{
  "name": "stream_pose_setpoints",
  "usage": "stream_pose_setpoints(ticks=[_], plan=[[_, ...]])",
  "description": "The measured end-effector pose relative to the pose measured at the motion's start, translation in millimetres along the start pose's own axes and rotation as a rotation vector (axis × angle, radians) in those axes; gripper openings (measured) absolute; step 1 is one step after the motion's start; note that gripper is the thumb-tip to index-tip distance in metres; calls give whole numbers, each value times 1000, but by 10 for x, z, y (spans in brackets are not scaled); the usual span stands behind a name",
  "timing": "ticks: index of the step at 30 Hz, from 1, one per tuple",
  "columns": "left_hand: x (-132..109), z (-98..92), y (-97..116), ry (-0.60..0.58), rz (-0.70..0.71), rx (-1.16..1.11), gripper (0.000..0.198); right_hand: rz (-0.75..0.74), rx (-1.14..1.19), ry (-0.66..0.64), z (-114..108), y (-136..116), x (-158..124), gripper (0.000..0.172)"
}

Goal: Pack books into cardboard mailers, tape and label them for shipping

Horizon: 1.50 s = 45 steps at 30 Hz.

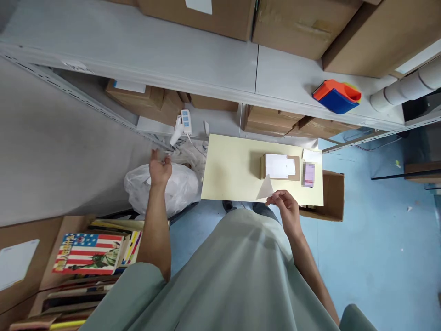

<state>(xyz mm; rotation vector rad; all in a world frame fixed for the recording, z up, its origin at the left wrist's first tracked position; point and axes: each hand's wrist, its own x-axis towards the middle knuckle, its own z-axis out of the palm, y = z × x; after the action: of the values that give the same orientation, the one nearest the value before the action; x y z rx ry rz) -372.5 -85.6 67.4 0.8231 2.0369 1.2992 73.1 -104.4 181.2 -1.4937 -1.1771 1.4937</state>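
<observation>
My left hand [160,169] is stretched out over a white plastic bag [182,188], its fingers apart and nothing visible in them. At the front edge of the pale yellow board [227,170], my right hand [286,209] pinches a small whitish sheet of paper [265,188], which hangs as a pointed flap. Just beyond the paper, a small cardboard box [293,170] with a white label [276,166] on its top lies on the board. A pinkish item [308,174], blurred out, lies to the right of that box, with a white slip [312,156] behind it.
Shelves with cardboard boxes [203,20] run along the back. An orange and blue holder [336,96] stands on the upper shelf, a power strip [186,121] below. Books [91,253] fill a carton at lower left. An open carton [333,195] is partly under the board.
</observation>
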Motion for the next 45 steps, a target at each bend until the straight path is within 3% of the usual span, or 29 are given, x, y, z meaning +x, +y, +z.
stream_pose_setpoints(ticks=[2, 4, 9, 12, 17, 20, 27, 32, 36, 38, 42, 45], plan=[[-3, 50, -59, 139, -6, 54, 34, -1, 6, 4, -14, -3, -1, 35], [-129, 230, -47, 145, -23, 59, 31, -3, 4, 14, -53, 5, 6, 35], [-755, 981, 217, -72, -62, -73, 22, -45, -8, 42, -185, 84, 55, 36], [-1165, 1379, 470, -283, -28, -199, 25, -86, -45, 47, -289, 141, 94, 37], [-1758, 1821, 983, -538, -37, -326, 36, -147, -156, 44, -554, 165, 186, 33], [-2063, 2092, 1267, -619, -77, -328, 37, -198, -267, 34, -761, 153, 270, 30], [-2524, 2887, 1610, -576, -246, -351, 46, -346, -423, -134, -1311, 192, 513, 17], [-2722, 3361, 1674, -514, -346, -368, 45, -333, -431, -251, -1752, 298, 684, 19], [-2838, 3606, 1640, -383, -398, -355, 46, -295, -402, -364, -2109, 375, 814, 23], [-2873, 3678, 1598, -309, -435, -371, 47, -247, -352, -316, -2301, 428, 904, 25], [-2920, 3735, 1516, -238, -506, -419, 47, -81, -273, -72, -2685, 599, 1123, 32], [-2948, 3755, 1489, -242, -530, -422, 43, 24, -249, -55, -2880, 737, 1237, 38]])
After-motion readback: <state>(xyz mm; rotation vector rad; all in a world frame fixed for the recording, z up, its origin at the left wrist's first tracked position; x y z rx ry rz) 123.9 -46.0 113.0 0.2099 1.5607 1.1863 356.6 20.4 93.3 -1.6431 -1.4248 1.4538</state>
